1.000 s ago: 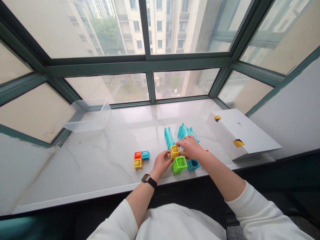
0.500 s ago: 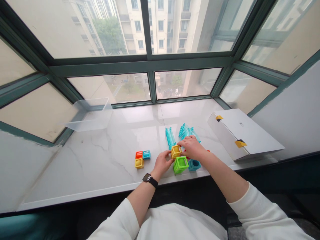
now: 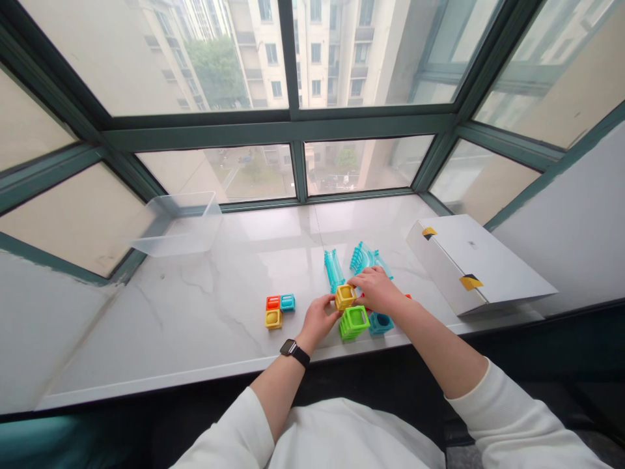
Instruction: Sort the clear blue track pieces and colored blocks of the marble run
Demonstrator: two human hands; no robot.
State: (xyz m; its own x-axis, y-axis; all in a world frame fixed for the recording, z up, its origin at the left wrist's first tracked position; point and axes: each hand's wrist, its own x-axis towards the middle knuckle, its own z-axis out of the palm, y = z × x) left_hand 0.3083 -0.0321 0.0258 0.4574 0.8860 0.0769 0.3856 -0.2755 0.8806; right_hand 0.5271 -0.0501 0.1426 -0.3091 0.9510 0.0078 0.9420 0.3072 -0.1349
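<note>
"What do those hands have?"

"One yellow cube (image 3: 345,297), just below the frame's centre. Left hand (image 3: 318,320) and right hand (image 3: 375,288) pinch it from either side, fingers parted only by its width"

"What could go wrong?"

"If one hand slackens, it may tip onto the green block (image 3: 354,322) just below it. A dipping right forearm could bump the teal block (image 3: 381,324)"

"Count the rest?"

"Left of the hands, three: one red (image 3: 273,303), one blue (image 3: 288,303), another yellow (image 3: 273,319). Above them, one straight track (image 3: 334,270), at least one curved track (image 3: 361,258). One bin (image 3: 176,245) left, one box (image 3: 481,257) right. Red bits by the right hand: too hidden to count"
</note>
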